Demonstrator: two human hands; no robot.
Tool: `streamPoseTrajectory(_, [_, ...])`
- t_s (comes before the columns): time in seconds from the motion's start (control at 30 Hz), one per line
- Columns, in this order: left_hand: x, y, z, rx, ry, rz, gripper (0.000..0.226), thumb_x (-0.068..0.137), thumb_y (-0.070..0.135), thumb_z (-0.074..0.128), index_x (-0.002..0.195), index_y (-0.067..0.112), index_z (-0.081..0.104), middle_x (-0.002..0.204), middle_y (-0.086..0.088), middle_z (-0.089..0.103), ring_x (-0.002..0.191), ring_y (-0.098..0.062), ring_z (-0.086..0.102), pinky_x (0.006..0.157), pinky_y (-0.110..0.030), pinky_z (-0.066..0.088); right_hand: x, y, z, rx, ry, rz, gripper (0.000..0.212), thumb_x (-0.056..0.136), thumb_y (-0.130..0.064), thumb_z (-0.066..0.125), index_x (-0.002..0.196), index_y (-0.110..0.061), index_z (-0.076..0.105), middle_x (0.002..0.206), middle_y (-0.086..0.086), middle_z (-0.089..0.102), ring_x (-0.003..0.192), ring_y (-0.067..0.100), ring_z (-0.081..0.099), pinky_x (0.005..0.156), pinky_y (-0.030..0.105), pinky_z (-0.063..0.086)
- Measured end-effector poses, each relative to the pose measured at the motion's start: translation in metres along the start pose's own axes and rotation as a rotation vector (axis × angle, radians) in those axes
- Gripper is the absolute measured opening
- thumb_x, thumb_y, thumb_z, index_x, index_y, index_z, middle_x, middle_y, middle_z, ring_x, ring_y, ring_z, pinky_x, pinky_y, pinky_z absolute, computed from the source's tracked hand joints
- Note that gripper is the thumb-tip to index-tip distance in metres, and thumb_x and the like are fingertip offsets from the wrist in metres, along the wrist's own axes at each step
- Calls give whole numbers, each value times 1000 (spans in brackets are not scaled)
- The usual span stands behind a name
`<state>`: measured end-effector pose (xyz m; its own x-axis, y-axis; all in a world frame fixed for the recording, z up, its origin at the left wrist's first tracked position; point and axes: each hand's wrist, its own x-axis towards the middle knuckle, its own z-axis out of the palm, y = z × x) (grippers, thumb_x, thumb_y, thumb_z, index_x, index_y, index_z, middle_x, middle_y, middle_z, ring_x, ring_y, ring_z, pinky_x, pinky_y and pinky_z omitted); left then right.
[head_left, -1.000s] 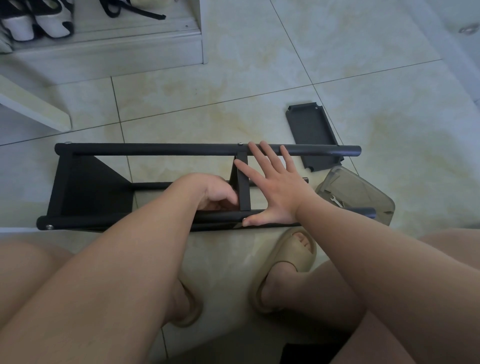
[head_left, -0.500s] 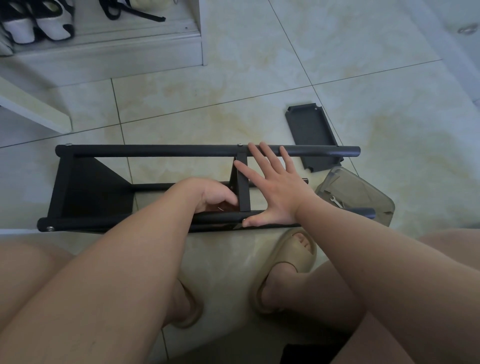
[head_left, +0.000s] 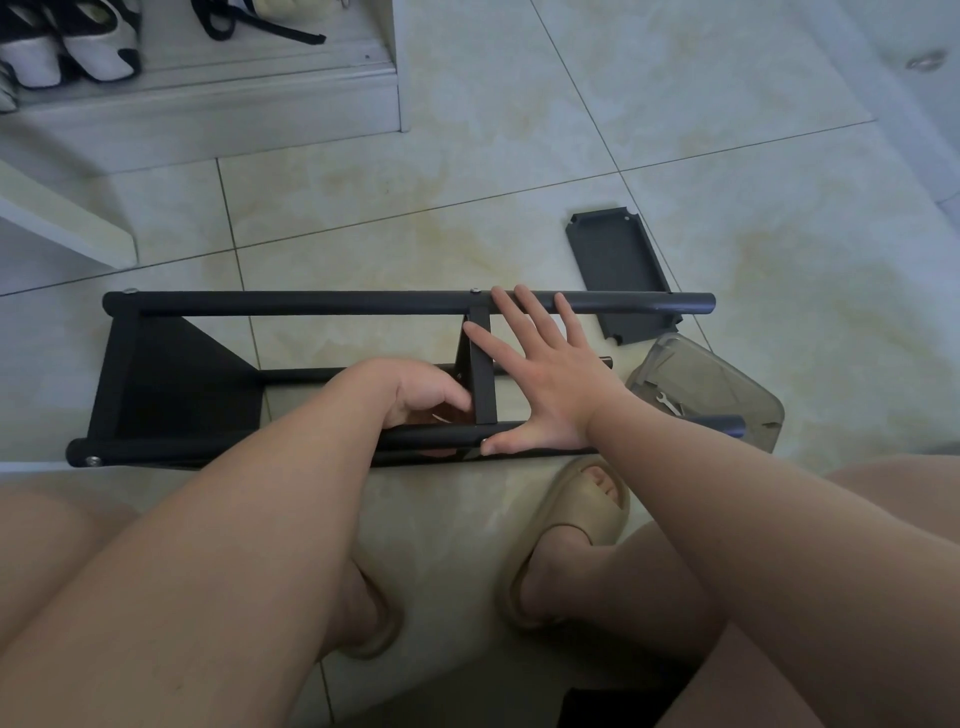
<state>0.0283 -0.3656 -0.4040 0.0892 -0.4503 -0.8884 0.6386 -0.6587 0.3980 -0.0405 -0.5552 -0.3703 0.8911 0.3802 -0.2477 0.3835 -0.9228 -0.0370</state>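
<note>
black metal frame (head_left: 311, 303) lies flat on the tiled floor (head_left: 519, 156), just beyond the person's knees, its two long tubes running left to right. the right hand (head_left: 545, 379) is spread flat across the frame – fingers straight, tips on the far tube, thumb against the near tube, just right of the crossbar (head_left: 480, 374). the left hand (head_left: 415, 389) reaches inside the frame at the crossbar's left foot, fingers curled under – whether it grips anything i cannot tell, as the hand hides it. at the frame's right end a flat black panel (head_left: 618, 270) passes under the far tube. a clear plastic box (head_left: 717, 384) with a small wrench (head_left: 667, 404) sits at the same end. a tan sandal (head_left: 576, 519) stands just nearer than the frame. shoes (head_left: 78, 47) sit well beyond its left end.
</note>
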Motion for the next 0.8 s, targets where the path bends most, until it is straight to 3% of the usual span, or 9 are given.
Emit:
streamPoseTrajectory(0.1, [0,0,0,33,-2,2,28,93,13,60,119,5,69,103,-15,69,85,-27,66,70,-32,56,0,0,0,0,1,1,125,63,-102,29,162,-32,-3,169,12,-15,155,33,-17,122,62,-4])
streamPoseTrajectory(0.23, [3,-1,1,47,15,51,20,93,7,57,106,9,72,96,-15,71,88,-30,65,77,-36,54,0,0,0,0,0,1,125,64,-102,29,162,-32,-3,169,12,-15,155,33,-18,122,62,-4])
streamPoseTrajectory(0.4, [2,-3,-2,-79,-15,65,23,93,-2,51,105,7,69,101,-16,70,90,-31,67,79,-39,56,0,0,1,-2,5,1,125,63,-102,29,162,-32,-3,169,12,-14,155,34,-17,122,62,-3])
streamPoseTrajectory(0.57, [0,-2,0,-12,-13,34,21,94,10,59,111,9,70,96,-12,70,85,-26,66,74,-36,56,0,0,2,0,8,1,126,63,-103,29,162,-32,-2,169,12,-14,155,34,-17,122,62,-3])
streamPoseTrajectory(0.7, [1,-1,2,20,-3,53,19,94,7,56,107,9,71,92,-13,72,81,-27,67,72,-35,56,0,0,1,-5,1,2,126,63,-102,29,162,-32,-3,169,12,-15,155,34,-18,122,62,-3])
streamPoseTrajectory(0.8, [1,-2,2,1,-16,73,22,94,2,53,106,8,70,99,-17,70,91,-32,65,77,-37,55,0,0,1,-4,1,2,126,63,-102,29,162,-32,-2,169,12,-15,155,34,-18,122,62,-3])
